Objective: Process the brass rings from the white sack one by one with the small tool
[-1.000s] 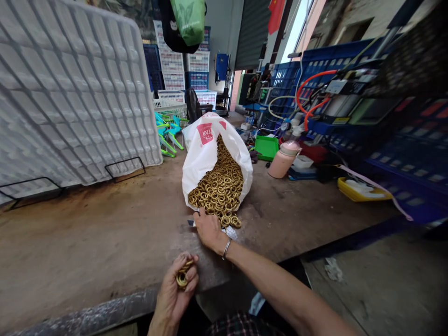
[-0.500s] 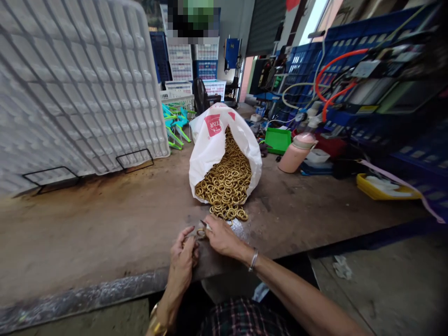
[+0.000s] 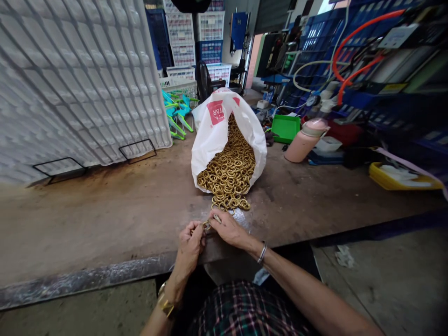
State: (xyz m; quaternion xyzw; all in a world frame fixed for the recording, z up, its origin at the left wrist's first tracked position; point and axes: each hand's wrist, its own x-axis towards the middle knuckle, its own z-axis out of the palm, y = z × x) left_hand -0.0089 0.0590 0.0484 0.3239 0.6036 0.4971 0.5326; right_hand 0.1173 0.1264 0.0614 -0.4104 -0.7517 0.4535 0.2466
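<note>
My left hand (image 3: pixel 190 247) is closed on brass-coloured rings. One ring (image 3: pixel 206 226) shows at its fingertips, between the two hands; the others are hidden in the fingers. Close by on the right, my right hand (image 3: pixel 229 229) grips a small, thin blade-like tool (image 3: pixel 217 218), mostly covered by the fingers. Its fingertips are at that same ring. Just beyond the hands, a white plastic bag (image 3: pixel 209 144) with red print lies with its mouth towards me. A heap of brass-coloured rings (image 3: pixel 233 163) fills it and spills onto the table.
The brown worktable (image 3: pixel 105 219) has a plastic-wrapped front edge. White ribbed trays (image 3: pixel 87 84) stand upright at left, by black wire stands (image 3: pixel 138 151). To the right are a pink bottle (image 3: pixel 303 144), a green tray (image 3: pixel 285 128) and a yellow tray (image 3: pixel 402 179). Stacked crates (image 3: pixel 180 30) stand behind.
My right hand has come back from the bag's mouth to my left hand. The left hand has lifted forward, and a ring now shows between them. The view has tilted down.
</note>
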